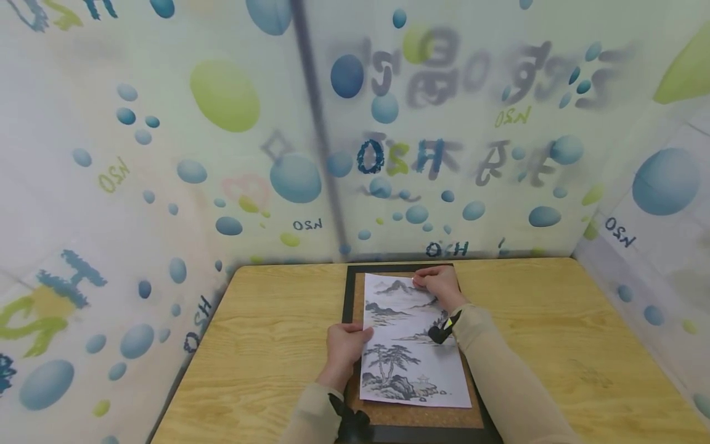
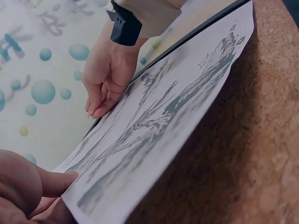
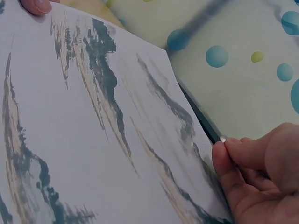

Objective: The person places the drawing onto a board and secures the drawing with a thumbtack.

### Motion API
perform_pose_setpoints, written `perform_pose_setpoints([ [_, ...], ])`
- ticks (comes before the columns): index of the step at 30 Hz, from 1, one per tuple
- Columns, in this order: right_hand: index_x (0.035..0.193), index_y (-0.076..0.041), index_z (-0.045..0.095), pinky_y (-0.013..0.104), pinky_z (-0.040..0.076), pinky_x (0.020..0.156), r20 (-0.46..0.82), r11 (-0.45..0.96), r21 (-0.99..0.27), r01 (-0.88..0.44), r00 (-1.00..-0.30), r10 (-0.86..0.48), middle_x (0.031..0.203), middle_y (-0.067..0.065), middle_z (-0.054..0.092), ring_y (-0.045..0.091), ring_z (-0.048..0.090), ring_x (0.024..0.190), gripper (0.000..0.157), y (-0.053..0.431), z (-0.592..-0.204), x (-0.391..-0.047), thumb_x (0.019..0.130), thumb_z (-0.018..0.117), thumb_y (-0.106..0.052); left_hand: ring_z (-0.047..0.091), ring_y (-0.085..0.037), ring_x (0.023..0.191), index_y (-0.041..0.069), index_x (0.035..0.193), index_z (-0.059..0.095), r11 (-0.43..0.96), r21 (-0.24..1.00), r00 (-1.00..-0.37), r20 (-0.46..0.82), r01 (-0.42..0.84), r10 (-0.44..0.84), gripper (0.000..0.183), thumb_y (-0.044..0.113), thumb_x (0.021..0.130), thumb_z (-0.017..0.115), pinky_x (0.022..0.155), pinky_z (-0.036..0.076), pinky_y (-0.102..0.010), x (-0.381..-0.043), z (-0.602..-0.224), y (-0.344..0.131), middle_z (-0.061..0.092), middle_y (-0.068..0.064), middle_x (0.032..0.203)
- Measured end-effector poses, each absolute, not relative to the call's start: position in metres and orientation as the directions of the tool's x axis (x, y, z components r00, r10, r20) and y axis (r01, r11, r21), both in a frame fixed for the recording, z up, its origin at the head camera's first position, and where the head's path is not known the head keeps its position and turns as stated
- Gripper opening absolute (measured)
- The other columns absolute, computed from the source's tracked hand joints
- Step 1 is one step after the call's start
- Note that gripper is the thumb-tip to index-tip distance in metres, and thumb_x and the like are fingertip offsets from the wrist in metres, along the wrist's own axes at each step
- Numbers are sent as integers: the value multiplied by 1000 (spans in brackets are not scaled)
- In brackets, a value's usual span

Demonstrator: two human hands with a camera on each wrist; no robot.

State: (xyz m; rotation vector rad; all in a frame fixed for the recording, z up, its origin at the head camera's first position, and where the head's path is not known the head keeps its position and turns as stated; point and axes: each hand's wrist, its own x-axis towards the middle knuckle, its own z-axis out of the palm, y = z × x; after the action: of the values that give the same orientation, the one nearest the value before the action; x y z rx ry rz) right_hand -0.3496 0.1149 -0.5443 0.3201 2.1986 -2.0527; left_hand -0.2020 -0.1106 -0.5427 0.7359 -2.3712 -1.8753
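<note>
A sheet of paper with an ink landscape painting [image 1: 413, 364] lies over a cork board [image 1: 421, 414] with a black frame. My left hand [image 1: 345, 350] pinches the sheet's left edge between thumb and fingers. In the left wrist view the sheet's near edge stands raised off the cork [image 2: 261, 140]. At the sheet's top edge, towards the right corner, is my right hand [image 1: 440, 285]. Its thumb and forefinger pinch a small whitish pushpin [image 3: 223, 138], mostly hidden by the fingertips.
The board lies on a light wooden table [image 1: 266, 345], near the middle. Behind it rises a pale wall sheet [image 1: 249, 148] with blue and green dots and reversed lettering. Each wrist bears a black mount, such as the right one [image 1: 440, 333].
</note>
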Motion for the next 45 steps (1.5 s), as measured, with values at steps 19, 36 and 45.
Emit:
perform_pose_setpoints([
  [19,102,6,80,27,58,69,-198,259,-940,223,-973,120,84,12,78,14,74,68,17,106,-541,-359,87,82,0,71,-23,80,-7,103,75,178,923,-892,-258,-341,-372,23,6,88,86,75,60,-40,-204,-544,-112,73,-14,92],
  [36,94,0,83,34,57,69,-115,430,-890,148,-988,103,82,9,77,21,72,73,10,109,-540,-361,86,79,-4,73,-21,78,-7,106,77,184,920,-902,-272,-346,-335,21,7,91,83,73,60,-39,-201,-544,-114,76,-11,86],
  [45,92,-3,84,34,55,69,-64,541,-837,84,-996,56,82,7,77,21,69,76,8,116,-538,-361,86,85,-7,73,-21,76,-8,104,77,174,931,-910,-251,-320,-329,20,4,89,84,69,60,-38,-202,-546,-116,76,-12,86],
])
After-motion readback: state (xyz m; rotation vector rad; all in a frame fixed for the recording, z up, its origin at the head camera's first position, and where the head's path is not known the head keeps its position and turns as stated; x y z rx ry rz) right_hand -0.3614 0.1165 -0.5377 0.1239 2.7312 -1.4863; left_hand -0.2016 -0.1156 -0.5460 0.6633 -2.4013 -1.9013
